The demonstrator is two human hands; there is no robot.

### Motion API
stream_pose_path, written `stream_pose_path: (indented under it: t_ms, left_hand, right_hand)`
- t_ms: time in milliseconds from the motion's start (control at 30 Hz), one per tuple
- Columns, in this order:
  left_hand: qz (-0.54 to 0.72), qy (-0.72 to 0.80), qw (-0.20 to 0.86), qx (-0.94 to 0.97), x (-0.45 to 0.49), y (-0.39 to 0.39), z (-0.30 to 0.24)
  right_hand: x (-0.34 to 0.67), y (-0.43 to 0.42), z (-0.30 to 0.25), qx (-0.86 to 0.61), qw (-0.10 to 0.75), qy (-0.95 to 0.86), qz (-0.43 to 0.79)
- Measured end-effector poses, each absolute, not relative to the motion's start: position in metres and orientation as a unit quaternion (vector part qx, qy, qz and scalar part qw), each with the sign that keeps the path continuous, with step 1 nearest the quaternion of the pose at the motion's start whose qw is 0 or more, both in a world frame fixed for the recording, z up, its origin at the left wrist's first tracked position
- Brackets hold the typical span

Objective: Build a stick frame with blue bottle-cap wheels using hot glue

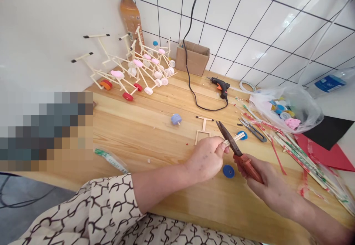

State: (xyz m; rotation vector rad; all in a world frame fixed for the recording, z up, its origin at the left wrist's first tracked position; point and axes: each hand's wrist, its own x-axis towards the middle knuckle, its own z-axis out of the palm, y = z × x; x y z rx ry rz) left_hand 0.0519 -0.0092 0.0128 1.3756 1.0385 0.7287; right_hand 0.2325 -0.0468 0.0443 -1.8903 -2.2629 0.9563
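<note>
Wooden sticks [240,137] pinched in closed left hand [206,160], low over table [155,141]. Free ends between parted blades of red-handled cutters [244,163], gripped in right hand [270,187]; blades possibly touching wood, hard to tell. Blue cap [228,171] on table just beneath. T-shaped stick frame [202,126] near behind. Farther back, glue gun [222,87]; right, plastic bag [305,106] of caps.
</note>
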Motion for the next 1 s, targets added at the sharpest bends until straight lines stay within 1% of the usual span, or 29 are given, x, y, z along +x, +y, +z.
stream_pose_path:
  t_ms: [133, 300, 533, 700, 800, 1000]
  left_hand:
    - [0.312, 0.453, 0.588, 0.593, 0.053, -0.009, 0.010]
    - [0.310, 0.457, 0.577, 0.602, 0.054, -0.008, 0.008]
    - [0.322, 0.454, 0.547, 0.626, 0.052, -0.006, 0.008]
    - [0.304, 0.456, 0.552, 0.629, 0.051, -0.006, 0.009]
    - [0.296, 0.458, 0.565, 0.619, 0.052, -0.007, 0.010]
    - [0.315, 0.448, 0.575, 0.608, 0.054, -0.010, 0.006]
  right_hand:
    - [0.231, -0.045, 0.044, -0.609, 0.018, -0.737, 0.292]
    - [0.232, -0.043, 0.040, -0.609, 0.032, -0.732, 0.303]
    - [0.238, -0.045, 0.036, -0.608, 0.116, -0.674, 0.403]
    - [0.239, -0.047, 0.036, -0.603, 0.105, -0.659, 0.437]
    - [0.238, -0.047, 0.034, -0.595, 0.091, -0.682, 0.415]
    - [0.233, -0.044, 0.033, -0.592, 0.067, -0.739, 0.315]
